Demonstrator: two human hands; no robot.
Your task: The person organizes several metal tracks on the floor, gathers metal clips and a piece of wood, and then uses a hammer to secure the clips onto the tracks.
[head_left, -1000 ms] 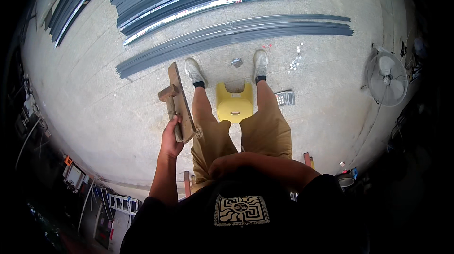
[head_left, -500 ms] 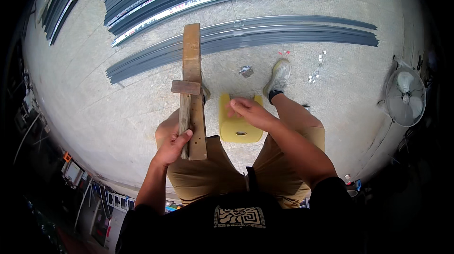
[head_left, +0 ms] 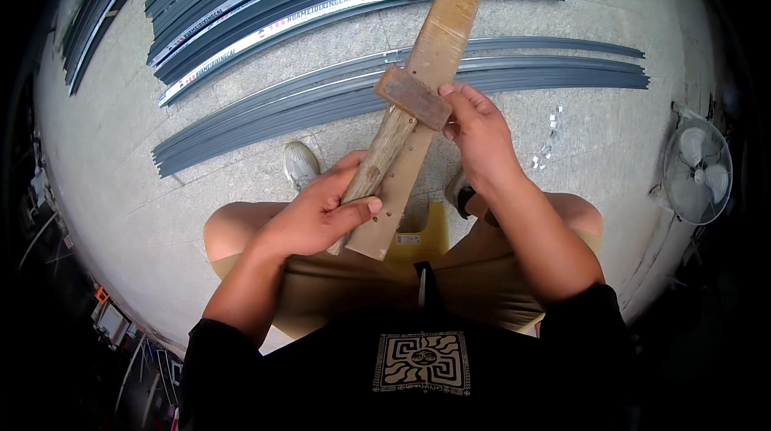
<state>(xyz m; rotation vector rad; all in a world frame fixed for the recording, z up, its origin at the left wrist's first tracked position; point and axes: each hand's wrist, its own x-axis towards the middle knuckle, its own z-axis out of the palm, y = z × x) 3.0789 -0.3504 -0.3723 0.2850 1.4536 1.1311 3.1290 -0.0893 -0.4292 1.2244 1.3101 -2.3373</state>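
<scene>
My left hand (head_left: pixel 325 206) is closed around a hammer's round, weathered wooden handle and a long flat wooden board lying against it. The hammer (head_left: pixel 384 154) has a blocky brown head, set crosswise over the board (head_left: pixel 450 26). Both slant up and away to the right, above my knees. My right hand (head_left: pixel 480 128) is closed at the right end of the hammer head, thumb and fingertips pinching it beside the board's edge. Small dark holes dot the board's near half. Part of the handle is hidden under my left fingers.
A yellow plastic stool (head_left: pixel 434 230) shows between my thighs. Thin grey metal profiles (head_left: pixel 546 74) lie across the floor ahead, with stacked wrapped profiles (head_left: pixel 321 10) beyond. Small white pieces (head_left: pixel 552 130) are scattered at the right, near a standing fan (head_left: pixel 697 170).
The hammer and board have swung from upright to slanting right, farther ahead. My right hand has left the space over the stool and taken hold of the hammer head. My knees are wider apart, the stool nearer me.
</scene>
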